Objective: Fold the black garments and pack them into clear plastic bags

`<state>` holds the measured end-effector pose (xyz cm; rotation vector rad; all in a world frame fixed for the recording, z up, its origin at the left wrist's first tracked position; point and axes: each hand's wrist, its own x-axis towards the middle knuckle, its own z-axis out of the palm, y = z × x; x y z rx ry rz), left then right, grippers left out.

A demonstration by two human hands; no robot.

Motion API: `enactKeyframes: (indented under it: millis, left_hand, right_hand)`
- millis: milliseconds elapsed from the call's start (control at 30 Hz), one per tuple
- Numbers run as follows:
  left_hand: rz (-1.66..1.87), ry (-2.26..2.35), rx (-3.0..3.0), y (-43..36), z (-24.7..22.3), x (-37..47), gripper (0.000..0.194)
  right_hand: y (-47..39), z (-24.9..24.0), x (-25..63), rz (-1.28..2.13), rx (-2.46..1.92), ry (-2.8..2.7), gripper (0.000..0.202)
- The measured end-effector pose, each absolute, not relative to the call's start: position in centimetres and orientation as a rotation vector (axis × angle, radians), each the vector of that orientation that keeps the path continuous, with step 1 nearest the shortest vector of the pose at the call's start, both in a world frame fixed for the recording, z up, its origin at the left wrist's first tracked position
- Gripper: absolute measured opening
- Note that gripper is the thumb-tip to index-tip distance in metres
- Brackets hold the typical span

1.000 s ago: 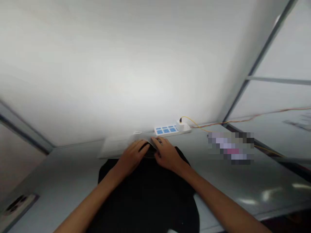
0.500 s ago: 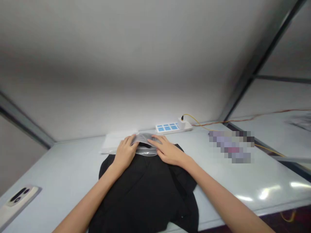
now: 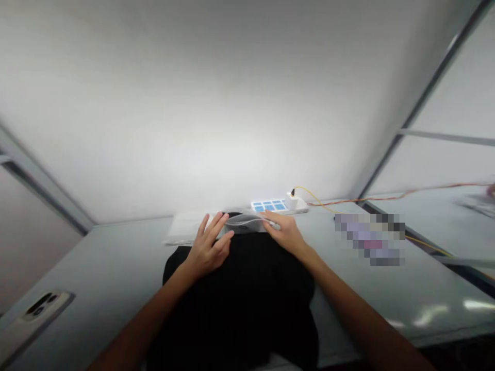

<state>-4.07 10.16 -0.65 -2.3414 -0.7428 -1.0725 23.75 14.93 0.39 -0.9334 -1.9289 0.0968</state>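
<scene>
A black garment (image 3: 247,299) lies spread on the table in front of me. At its far edge is a translucent plastic bag (image 3: 245,222), its mouth parted, with something dark inside. My right hand (image 3: 284,232) pinches the bag's right edge between thumb and fingers. My left hand (image 3: 211,245) is at the bag's left side with its fingers apart, fingertips by the bag's edge and palm over the garment.
White flat packaging (image 3: 183,226) lies behind my left hand. A power strip (image 3: 270,206) with a plugged-in adapter (image 3: 291,200) sits against the wall. A phone (image 3: 34,319) is at the left; a pixelated item (image 3: 367,239) lies at the right, near a yellow cable.
The bag's mouth has opened wider. My right hand has moved right and closed on its edge. My left hand's fingers have spread and lifted. The view has shifted slightly, and the wall looks brighter.
</scene>
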Motion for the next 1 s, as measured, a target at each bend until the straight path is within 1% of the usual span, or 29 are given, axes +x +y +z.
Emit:
enactKeyframes:
  millis: [67,133,233,300,367,400,467,533,667,700,733,767,800,867,900,1000]
  left_hand:
    - [-1.063,-0.774,-2.304,10.0,-0.7,-4.2,0.060]
    - [-0.962,-0.804,-2.365,10.1,-0.8,-4.2,0.059]
    - [-0.832,-0.821,-2.448,10.3,-0.7,-4.0,0.057]
    - [-0.790,-0.822,-2.494,10.4,-0.6,-3.9,0.057]
    - [-0.745,-0.820,-2.549,10.4,-0.6,-3.8,0.056]
    - [-0.719,-0.814,-2.576,10.5,-0.7,-3.8,0.054]
    - [-0.653,-0.804,-2.621,10.8,-0.8,-3.8,0.050]
    - [-0.582,-0.801,-2.644,10.9,-0.5,-3.7,0.046]
    - [-0.458,-0.898,-2.627,8.2,2.2,-3.3,0.041]
    - [-0.442,-0.945,-2.613,6.6,3.2,-3.3,0.044]
    - [-0.445,-0.976,-2.596,4.6,4.1,-3.4,0.054]
    - [-0.414,-1.026,-2.590,2.4,4.8,-3.7,0.067]
    - [-0.413,-1.025,-2.573,0.2,5.2,-4.1,0.077]
    - [-0.440,-1.059,-2.475,-4.1,4.7,-5.2,0.089]
    - [-0.419,-1.056,-2.436,-5.9,3.8,-5.9,0.090]
    - [-0.371,-0.983,-2.349,-9.6,-0.7,-8.2,0.084]
  right_hand:
    - [14.7,1.5,25.0,0.022,-1.091,-1.692,0.032]
    - [13.8,2.8,27.0,-0.055,-1.210,-1.490,0.038]
    - [10.8,4.1,30.7,-0.214,-1.334,-1.344,0.038]
    - [8.3,3.8,33.2,-0.354,-1.325,-1.472,0.043]
    - [6.0,2.4,35.5,-0.378,-1.226,-1.761,0.052]
    - [5.0,1.4,36.5,-0.338,-1.175,-1.944,0.055]
    - [3.5,-0.5,38.0,-0.203,-1.129,-2.306,0.054]
    - [2.7,-1.6,38.9,-0.113,-1.163,-2.525,0.055]
    - [2.2,-0.7,38.6,-0.233,-1.243,-2.383,0.060]
    - [2.1,-0.4,38.3,-0.285,-1.251,-2.328,0.060]
    - [2.0,-0.2,37.9,-0.330,-1.280,-2.288,0.061]
    - [1.9,-0.4,37.7,-0.368,-1.321,-2.263,0.062]
    - [1.9,-0.9,37.6,-0.393,-1.371,-2.250,0.063]
    - [2.0,-2.6,37.8,-0.384,-1.480,-2.260,0.064]
    - [2.1,-3.5,38.0,-0.353,-1.523,-2.292,0.063]
    - [2.2,-5.3,38.5,-0.281,-1.571,-2.383,0.062]
